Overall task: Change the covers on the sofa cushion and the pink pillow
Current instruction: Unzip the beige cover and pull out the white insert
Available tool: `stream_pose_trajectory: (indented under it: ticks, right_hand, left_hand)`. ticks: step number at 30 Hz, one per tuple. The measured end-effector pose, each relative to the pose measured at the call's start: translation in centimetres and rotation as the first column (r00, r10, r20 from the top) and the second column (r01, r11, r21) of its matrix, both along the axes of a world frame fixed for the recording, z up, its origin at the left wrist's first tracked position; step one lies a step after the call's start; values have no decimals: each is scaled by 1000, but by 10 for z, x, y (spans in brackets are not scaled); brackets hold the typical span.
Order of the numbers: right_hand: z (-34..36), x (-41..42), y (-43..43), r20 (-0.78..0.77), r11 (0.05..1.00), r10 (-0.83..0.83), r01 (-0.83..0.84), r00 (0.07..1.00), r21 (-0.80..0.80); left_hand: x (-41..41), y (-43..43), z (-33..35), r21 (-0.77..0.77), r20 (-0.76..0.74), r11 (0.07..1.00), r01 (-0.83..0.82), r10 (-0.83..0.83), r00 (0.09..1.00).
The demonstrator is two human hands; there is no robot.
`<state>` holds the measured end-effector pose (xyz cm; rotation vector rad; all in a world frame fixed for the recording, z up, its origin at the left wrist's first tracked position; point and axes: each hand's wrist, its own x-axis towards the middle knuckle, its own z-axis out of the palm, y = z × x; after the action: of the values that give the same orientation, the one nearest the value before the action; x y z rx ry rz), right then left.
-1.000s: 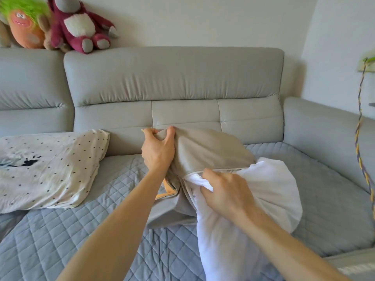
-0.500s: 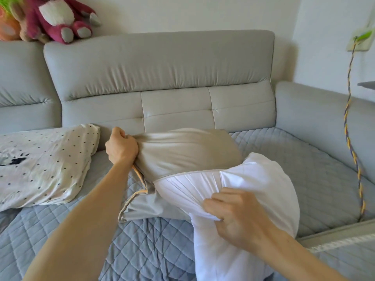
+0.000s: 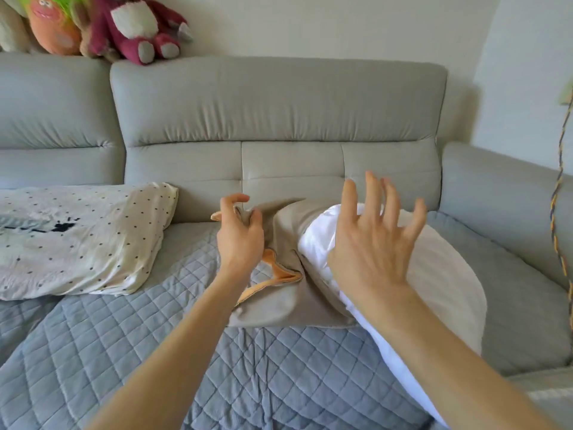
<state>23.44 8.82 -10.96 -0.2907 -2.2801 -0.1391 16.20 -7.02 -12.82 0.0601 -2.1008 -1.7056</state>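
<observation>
**Beige cover half off the white cushion on the sofa**

The left hand pinches a fold of the beige cover between thumb and curled fingers, at the cover's far left corner near the sofa backrest. The cover lies crumpled on the grey quilted seat pad, with its orange lining showing along the open edge just below that hand. The right hand is spread wide, fingers straight and apart, holding nothing; it hangs in front of the white cushion insert. Whether the palm touches the insert cannot be told.

The insert sticks out of the cover to the right, its far left end tucked inside the beige cloth, the rest lying bare on the seat towards the right armrest.

On the left of the seat lies a cream pillow with dark dots, against the backrest. Plush toys sit on top of the backrest at the far left. A braided cord hangs by the wall at the right.
</observation>
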Motion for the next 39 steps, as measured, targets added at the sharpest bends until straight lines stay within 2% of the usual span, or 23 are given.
stream_pose_trajectory:
  ticks: [1,3,7,9,16,19,22,25,27,29,31,33,39]
  right_hand:
    - [-8,3,-11,-90,999,34,-34,995,5]
    - [-35,4,-20,-140,990,140,-143,980,-14]
    - [-86,8,6,13,942,335,-335,942,-6]
    - [-95,12,18,9,922,387,-387,922,-1]
    - [-89,-1,28,-145,977,213,-212,966,24]
    - [-79,-13,29,-97,971,239,-235,966,50]
    - [-70,-20,28,-81,937,346,-348,935,-15]
    - [-69,-22,31,-87,900,414,-422,906,-109]
    - [-70,-25,33,-59,887,434,-438,899,-147]
    - [-72,-24,33,-47,871,473,-475,880,-126]
    - [-73,-18,33,-83,830,540,-546,838,-111]
    - [-75,-10,35,-130,785,600,-612,790,-97]
    - [-73,-9,51,-201,723,656,-682,727,-107]
  left_hand:
    - [1,6,4,26,-20,999,-20,20,1000]
    - [5,18,8,102,-30,994,-38,41,999]
    - [12,33,-6,147,-42,989,-10,17,999]
    - [16,36,-14,154,-82,987,-34,47,995]
    - [26,65,-17,47,-32,999,-9,10,999]
    - [18,80,-2,-128,-22,991,-25,23,1000]
    - [-7,83,10,-326,85,941,86,-61,994]
    - [-32,76,11,-429,146,876,223,-176,973]
    - [-37,70,7,-540,28,817,204,-224,974]
    - [-43,62,-2,-641,-144,760,105,-253,957]
    - [-53,52,-14,-723,-253,690,10,-278,926]
    - [-62,47,-25,-779,-291,625,-49,-292,911]
    - [-75,55,-26,-803,-334,585,-116,-280,900]
